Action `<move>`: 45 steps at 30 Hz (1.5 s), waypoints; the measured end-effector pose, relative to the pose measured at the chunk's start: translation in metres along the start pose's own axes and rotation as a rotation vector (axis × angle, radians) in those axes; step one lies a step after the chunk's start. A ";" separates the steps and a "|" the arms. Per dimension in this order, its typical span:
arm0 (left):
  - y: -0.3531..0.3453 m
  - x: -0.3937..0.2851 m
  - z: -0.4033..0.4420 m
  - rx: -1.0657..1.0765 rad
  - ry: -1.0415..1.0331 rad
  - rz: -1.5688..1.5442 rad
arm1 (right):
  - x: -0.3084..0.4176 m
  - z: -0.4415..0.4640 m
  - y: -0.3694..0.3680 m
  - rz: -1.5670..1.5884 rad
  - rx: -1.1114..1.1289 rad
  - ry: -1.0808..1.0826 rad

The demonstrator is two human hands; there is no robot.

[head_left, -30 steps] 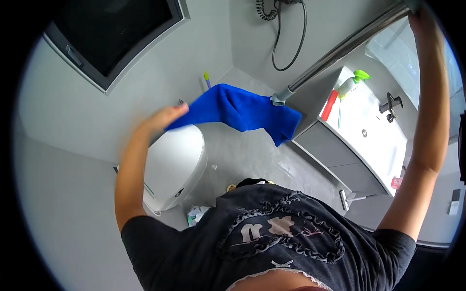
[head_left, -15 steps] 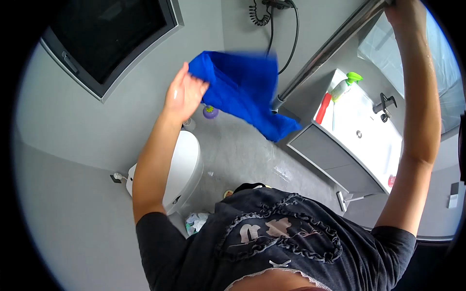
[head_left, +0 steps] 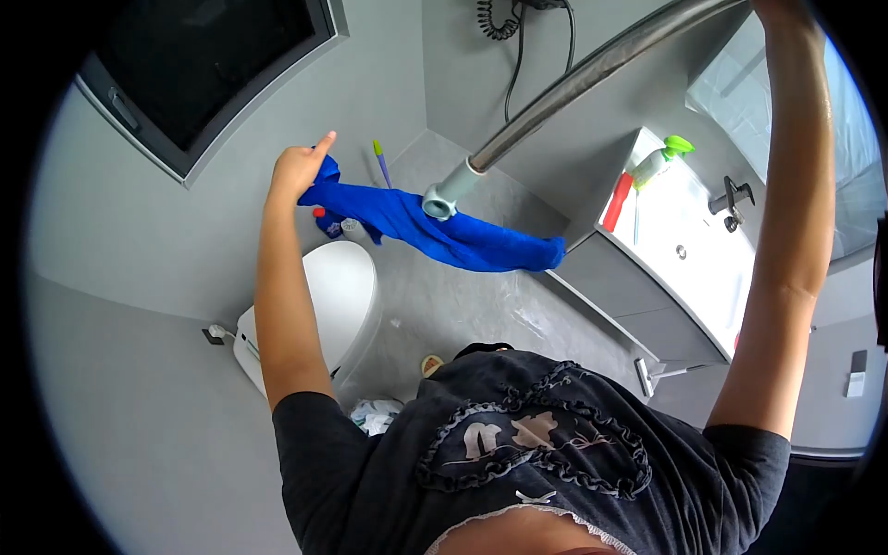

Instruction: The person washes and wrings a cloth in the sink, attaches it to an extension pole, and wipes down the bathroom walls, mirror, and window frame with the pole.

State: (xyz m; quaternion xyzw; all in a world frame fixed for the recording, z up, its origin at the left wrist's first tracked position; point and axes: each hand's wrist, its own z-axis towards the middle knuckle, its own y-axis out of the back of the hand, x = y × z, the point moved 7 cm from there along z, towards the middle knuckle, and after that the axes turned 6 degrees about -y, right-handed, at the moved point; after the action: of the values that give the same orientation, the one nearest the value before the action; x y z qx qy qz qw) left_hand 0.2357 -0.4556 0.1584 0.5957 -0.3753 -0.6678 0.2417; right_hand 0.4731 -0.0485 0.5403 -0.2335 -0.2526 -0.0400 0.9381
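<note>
My left hand (head_left: 301, 170) is closed on one end of a blue cloth (head_left: 472, 242), its thumb pointing up and away. Stretched out to the right, the cloth hangs lengthwise in the air over the floor. A shiny metal pole (head_left: 592, 85) slants down from the upper right. Its pale grey-green plastic end piece (head_left: 448, 191), with a round opening, is in front of the cloth; whether they touch I cannot tell. High at the right edge, my right hand (head_left: 786, 11) grips the upper end of the pole, its fingers largely cut off by the frame.
A white toilet (head_left: 344, 282) stands at the left, with bottles (head_left: 328, 222) behind it. At the right is a washbasin (head_left: 689, 227) with a black tap (head_left: 733, 199), a green-topped spray bottle (head_left: 661, 159) and a red object (head_left: 617, 203). A window (head_left: 203, 69) is upper left.
My left hand has moved left and slightly down, drawing the cloth from a spread sheet into a narrow strip. The pole's lower end has swung left and nearer, in front of the cloth.
</note>
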 end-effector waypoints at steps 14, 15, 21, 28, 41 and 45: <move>-0.232 0.080 -0.136 0.739 0.022 -0.829 | 0.000 0.021 0.013 -0.217 -0.353 -0.082; -0.268 0.049 -0.157 0.827 -0.047 -0.912 | -0.001 0.025 0.012 -0.231 -0.357 -0.074; -0.294 -0.020 -0.161 0.900 0.105 -1.526 | -0.012 0.017 -0.007 -0.486 -0.206 0.021; -0.065 -0.099 -0.092 -0.188 -0.557 0.089 | -0.016 -0.064 -0.042 -0.724 -0.166 0.204; 0.104 -0.217 -0.246 -0.519 -1.238 0.325 | -0.101 -0.162 -0.056 -0.734 -0.198 0.309; 0.235 -0.292 -0.323 -1.334 -1.372 0.927 | -0.099 -0.183 -0.107 -0.809 -0.046 0.592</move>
State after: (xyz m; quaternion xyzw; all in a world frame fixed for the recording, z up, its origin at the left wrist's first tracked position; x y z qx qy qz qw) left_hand 0.5730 -0.4412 0.5204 -0.3623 -0.1794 -0.7742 0.4869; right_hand 0.4501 -0.2321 0.3968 -0.1160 -0.0450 -0.4708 0.8734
